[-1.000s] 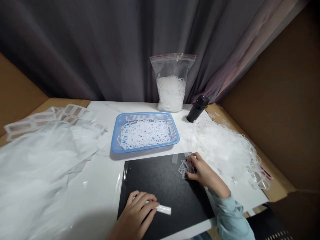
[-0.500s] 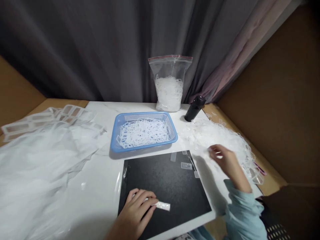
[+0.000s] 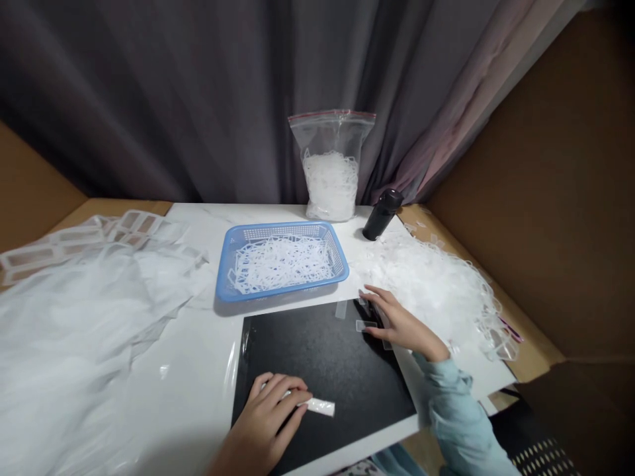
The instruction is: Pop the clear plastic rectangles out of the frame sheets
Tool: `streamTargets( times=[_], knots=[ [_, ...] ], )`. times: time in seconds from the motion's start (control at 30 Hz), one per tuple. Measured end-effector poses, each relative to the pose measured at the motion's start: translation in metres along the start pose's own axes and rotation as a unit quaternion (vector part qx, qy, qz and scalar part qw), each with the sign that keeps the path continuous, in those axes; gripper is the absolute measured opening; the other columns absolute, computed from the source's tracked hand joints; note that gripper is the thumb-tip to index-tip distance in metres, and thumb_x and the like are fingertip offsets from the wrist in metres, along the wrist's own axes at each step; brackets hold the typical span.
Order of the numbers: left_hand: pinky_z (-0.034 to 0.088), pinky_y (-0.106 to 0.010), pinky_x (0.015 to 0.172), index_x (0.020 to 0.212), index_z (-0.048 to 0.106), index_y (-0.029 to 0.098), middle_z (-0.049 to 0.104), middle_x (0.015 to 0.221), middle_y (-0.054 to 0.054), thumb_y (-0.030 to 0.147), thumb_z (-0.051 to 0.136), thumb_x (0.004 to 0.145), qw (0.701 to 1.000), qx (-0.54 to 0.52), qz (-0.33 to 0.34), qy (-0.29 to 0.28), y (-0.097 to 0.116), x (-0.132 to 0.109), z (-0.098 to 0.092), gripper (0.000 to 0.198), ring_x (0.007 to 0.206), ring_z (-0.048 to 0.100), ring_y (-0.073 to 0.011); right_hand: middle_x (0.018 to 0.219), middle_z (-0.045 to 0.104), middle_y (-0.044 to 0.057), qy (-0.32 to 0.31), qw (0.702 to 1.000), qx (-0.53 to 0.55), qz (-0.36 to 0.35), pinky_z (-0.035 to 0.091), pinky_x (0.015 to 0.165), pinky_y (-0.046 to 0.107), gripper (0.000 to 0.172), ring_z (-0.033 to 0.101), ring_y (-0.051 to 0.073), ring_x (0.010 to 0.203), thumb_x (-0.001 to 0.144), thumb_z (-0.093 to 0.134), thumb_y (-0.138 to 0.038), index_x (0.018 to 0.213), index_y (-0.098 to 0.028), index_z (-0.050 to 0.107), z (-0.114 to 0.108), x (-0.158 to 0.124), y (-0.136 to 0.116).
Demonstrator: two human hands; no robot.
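Observation:
My left hand [image 3: 272, 418] is curled round a narrow whitish strip [image 3: 321, 406], perhaps a stack of small plastic pieces, low over a black mat [image 3: 307, 354]. One end of the strip sticks out past the fingers to the right. With fingers spread and nothing held, my right hand [image 3: 397, 324] is over the mat's upper right corner. Its thumb tip meets a small clear rectangular piece [image 3: 364, 326], though I cannot tell how firmly. Another clear piece [image 3: 340, 309] lies just left of the fingers, and others are partly hidden under the hand.
Behind the mat stands a blue basket [image 3: 223, 264] of thin white plastic loops. A zip bag [image 3: 331, 185] with similar loops and a black bottle [image 3: 381, 215] are farther back. Translucent plastic heaps [image 3: 436, 284] cover the right side, and plastic sheets [image 3: 74, 317] the left.
My right hand has moved left from the edge of the right heap to the mat's corner, its fingers spreading. My left hand still holds the strip. The view has shifted slightly.

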State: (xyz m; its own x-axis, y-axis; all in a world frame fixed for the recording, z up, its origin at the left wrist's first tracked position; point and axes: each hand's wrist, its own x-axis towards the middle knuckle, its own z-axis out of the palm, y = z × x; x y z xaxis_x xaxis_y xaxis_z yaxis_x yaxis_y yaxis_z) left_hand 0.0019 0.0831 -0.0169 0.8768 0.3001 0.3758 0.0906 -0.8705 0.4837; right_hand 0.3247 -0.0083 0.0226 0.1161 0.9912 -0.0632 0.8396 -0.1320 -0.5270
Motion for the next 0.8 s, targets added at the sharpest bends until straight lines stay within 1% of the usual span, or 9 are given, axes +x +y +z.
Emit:
streamTargets(
  times=[0.07,0.13,0.23,0.3,0.37,0.43,0.6,0.67,0.8],
  knots=[
    [0.04,-0.032,0.084,0.104,0.061,0.024,0.068,0.095,0.0,0.009,0.05,0.093,1.0,0.0,-0.002,-0.002,-0.001,0.0,0.0,0.021,0.087,0.064,-0.0149,0.136,0.047,0.013,-0.017,1.0,0.0,-0.007,0.041,0.109,0.04,0.057,0.048,0.026,0.128,0.077,0.068,-0.018,0.131,-0.02,0.049,0.003,0.01,0.0],
    [0.041,-0.032,0.084,0.104,0.061,0.024,0.068,0.095,0.0,0.009,0.05,0.093,1.0,0.0,-0.002,-0.007,-0.001,0.0,0.0,0.021,0.087,0.064,-0.0156,0.119,0.054,0.01,-0.021,1.0,-0.005,-0.008,0.048,0.097,0.035,0.046,0.057,0.022,0.109,0.073,0.066,-0.01,0.118,-0.017,0.055,0.004,0.02,0.003],
    [0.041,-0.033,0.084,0.104,0.061,0.024,0.069,0.095,-0.001,0.01,0.049,0.094,1.0,-0.004,-0.004,-0.011,-0.001,-0.001,0.001,0.021,0.088,0.064,-0.0164,0.101,0.056,0.006,-0.023,1.0,-0.015,-0.009,0.048,0.079,0.029,0.03,0.057,0.016,0.084,0.072,0.057,-0.001,0.098,-0.017,0.058,0.003,0.036,0.007],
    [0.041,-0.033,0.084,0.104,0.061,0.023,0.068,0.096,-0.001,0.011,0.049,0.094,1.0,-0.007,-0.006,-0.011,-0.001,-0.001,0.001,0.02,0.088,0.064,-0.0164,0.091,0.056,0.004,-0.021,0.999,-0.019,-0.015,0.046,0.075,0.027,0.026,0.055,0.015,0.077,0.071,0.052,0.004,0.087,-0.017,0.057,0.001,0.046,0.008],
    [0.041,-0.033,0.085,0.104,0.061,0.023,0.068,0.096,0.0,0.011,0.051,0.094,1.0,-0.009,-0.007,-0.013,-0.001,-0.001,0.001,0.018,0.088,0.064,-0.0158,0.083,0.056,0.002,-0.021,0.999,-0.015,-0.026,0.044,0.073,0.027,0.026,0.054,0.015,0.074,0.071,0.05,0.006,0.082,-0.017,0.056,0.0,0.055,0.006],
    [0.041,-0.032,0.085,0.104,0.061,0.023,0.068,0.096,0.0,0.011,0.051,0.094,1.0,-0.009,-0.006,-0.014,-0.002,-0.001,0.001,0.019,0.087,0.064,-0.0152,0.08,0.058,0.0,-0.031,0.999,-0.003,-0.044,0.044,0.072,0.025,0.026,0.055,0.014,0.073,0.072,0.053,0.005,0.085,-0.017,0.056,-0.001,0.059,0.0],
    [0.041,-0.031,0.084,0.102,0.063,0.023,0.068,0.095,0.0,0.011,0.051,0.094,1.0,-0.005,-0.007,-0.013,-0.003,-0.001,0.003,0.019,0.087,0.063,-0.0148,0.093,0.062,0.001,-0.05,0.996,0.019,-0.075,0.046,0.077,0.025,0.032,0.059,0.015,0.083,0.075,0.065,-0.007,0.104,-0.019,0.058,0.011,0.057,-0.019],
    [0.041,-0.031,0.085,0.103,0.064,0.023,0.068,0.096,-0.001,0.012,0.051,0.094,1.0,-0.007,-0.008,-0.011,-0.004,-0.003,0.004,0.018,0.088,0.062,-0.015,0.094,0.059,0.003,-0.034,0.998,0.014,-0.058,0.046,0.076,0.027,0.027,0.057,0.016,0.082,0.074,0.066,-0.009,0.099,-0.017,0.058,0.018,0.056,-0.022],
    [0.041,-0.032,0.085,0.104,0.063,0.023,0.068,0.096,0.0,0.012,0.051,0.095,1.0,-0.013,-0.013,-0.011,-0.003,-0.004,0.005,0.019,0.088,0.063,-0.0152,0.085,0.055,0.002,-0.002,1.0,0.014,-0.018,0.044,0.072,0.026,0.013,0.053,0.014,0.072,0.078,0.058,-0.004,0.081,-0.017,0.056,0.03,0.057,-0.022]
  ],
)
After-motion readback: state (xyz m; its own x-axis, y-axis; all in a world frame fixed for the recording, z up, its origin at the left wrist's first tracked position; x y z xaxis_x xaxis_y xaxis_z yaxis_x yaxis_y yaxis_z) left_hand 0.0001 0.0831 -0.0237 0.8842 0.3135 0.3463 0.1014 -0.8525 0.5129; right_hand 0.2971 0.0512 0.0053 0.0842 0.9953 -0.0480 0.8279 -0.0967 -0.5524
